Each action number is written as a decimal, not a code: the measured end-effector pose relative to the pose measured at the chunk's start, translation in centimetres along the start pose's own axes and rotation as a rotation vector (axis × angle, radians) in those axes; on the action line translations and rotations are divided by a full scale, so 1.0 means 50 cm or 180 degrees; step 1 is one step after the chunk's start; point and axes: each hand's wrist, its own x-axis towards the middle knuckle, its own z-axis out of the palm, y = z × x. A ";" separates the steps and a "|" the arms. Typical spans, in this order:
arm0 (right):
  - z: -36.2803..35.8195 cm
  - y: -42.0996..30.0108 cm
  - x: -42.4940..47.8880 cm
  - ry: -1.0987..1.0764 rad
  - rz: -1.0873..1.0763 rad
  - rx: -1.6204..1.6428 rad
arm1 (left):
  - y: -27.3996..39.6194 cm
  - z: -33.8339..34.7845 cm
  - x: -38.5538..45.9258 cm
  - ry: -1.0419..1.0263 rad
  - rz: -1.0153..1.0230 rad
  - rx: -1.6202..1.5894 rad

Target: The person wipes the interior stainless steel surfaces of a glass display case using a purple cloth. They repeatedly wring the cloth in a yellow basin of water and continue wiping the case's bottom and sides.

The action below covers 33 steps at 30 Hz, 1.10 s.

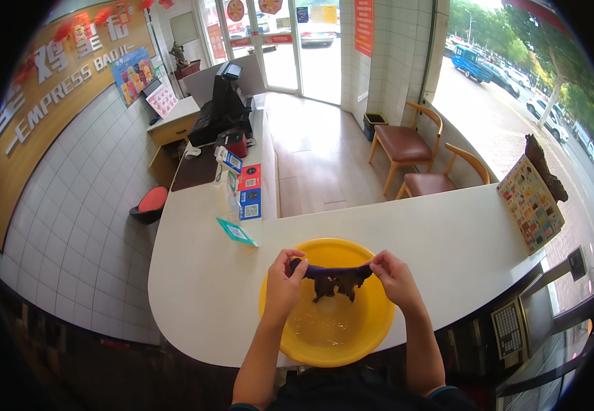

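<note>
A dark purple cloth (334, 277), ragged along its lower edge, is stretched between my two hands. My left hand (285, 280) pinches its left end between thumb and fingers, and my right hand (393, 277) grips the right end. Below the cloth is a round yellow plastic basin (379, 326) with shallow water (322, 323) in it. The cloth hangs over the far half of the basin. Whether its lowest tips touch the water cannot be told.
The basin stands on a white countertop (204, 298) near its front edge. A teal code stand (236, 232) and a blue code card (250, 204) lie beyond it on the left. A printed board (531, 205) leans at the far right. Chairs (405, 141) stand past the counter.
</note>
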 end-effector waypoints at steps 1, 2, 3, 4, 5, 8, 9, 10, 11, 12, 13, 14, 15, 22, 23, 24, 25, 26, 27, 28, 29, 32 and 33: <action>-0.009 -0.021 -0.002 0.0084 -0.0126 0.0088 | 0.029 0.005 -0.002 -0.0052 0.0091 -0.0041; -0.015 -0.042 -0.004 0.0167 -0.0250 0.0174 | 0.051 0.011 -0.006 -0.0066 0.0169 -0.0118; -0.019 -0.064 -0.009 0.0234 -0.0380 0.0275 | 0.069 0.010 -0.015 -0.0053 0.0277 -0.0090; -0.028 -0.088 -0.016 0.0211 -0.0351 0.0223 | 0.082 0.009 -0.020 -0.0041 0.0388 -0.0067; -0.030 -0.092 -0.022 0.0155 -0.0431 0.0086 | 0.087 0.006 -0.021 -0.0027 0.0496 -0.0046; -0.004 -0.079 -0.047 -0.0252 -0.0524 -0.0142 | 0.054 -0.038 -0.026 -0.0121 0.0496 0.0826; 0.020 -0.056 -0.056 -0.0516 -0.0502 -0.0259 | 0.032 -0.058 -0.025 -0.0168 0.0476 0.1233; 0.048 -0.026 -0.068 -0.0715 -0.0336 -0.0372 | 0.004 -0.073 -0.020 -0.0213 0.0416 0.1454; 0.070 0.027 -0.081 -0.0840 -0.0220 -0.0332 | -0.035 -0.072 -0.008 -0.0304 0.0370 0.1610; 0.107 0.063 -0.094 -0.1009 -0.0047 -0.0385 | -0.073 -0.079 -0.003 -0.0354 0.0308 0.1821; 0.145 0.103 -0.103 -0.1157 0.0000 -0.0376 | -0.106 -0.083 -0.002 -0.0350 0.0435 0.2100; 0.179 0.147 -0.111 -0.1256 -0.0003 -0.0531 | -0.142 -0.079 0.000 -0.0363 0.0575 0.2344; 0.213 0.182 -0.118 -0.1420 -0.0008 -0.0608 | -0.170 -0.083 -0.004 -0.0353 0.0711 0.2629; 0.247 0.358 -0.040 -0.1860 -0.1024 -0.2683 | -0.283 -0.090 -0.060 -0.0470 0.0841 0.4620; 0.235 0.382 -0.025 -0.1865 -0.1139 -0.2838 | -0.282 -0.078 -0.070 -0.0413 0.1026 0.4986; 0.228 0.394 -0.015 -0.2126 -0.0949 -0.3010 | -0.293 -0.074 -0.082 -0.0599 0.0992 0.5078; 0.215 0.407 -0.005 -0.2366 -0.0746 -0.3198 | -0.309 -0.067 -0.094 -0.0791 0.0979 0.5153; 0.209 0.436 0.001 -0.2258 -0.0890 -0.3235 | -0.323 -0.062 -0.105 -0.0984 0.0969 0.5221; 0.214 0.442 -0.001 -0.1936 -0.0507 -0.3412 | -0.333 -0.056 -0.117 -0.1347 0.0656 0.5079; 0.218 0.448 -0.003 -0.1602 -0.0123 -0.3576 | -0.342 -0.051 -0.128 -0.1703 0.0350 0.4915; 0.219 0.454 -0.003 -0.1256 0.0263 -0.3725 | -0.350 -0.046 -0.131 -0.2054 0.0051 0.4733; 0.194 0.420 0.003 -0.2048 0.0100 -0.3327 | -0.349 -0.056 -0.145 -0.2392 -0.0511 0.4998; 0.177 0.389 0.008 -0.2343 -0.0105 -0.3235 | -0.343 -0.064 -0.145 -0.2412 -0.0629 0.4903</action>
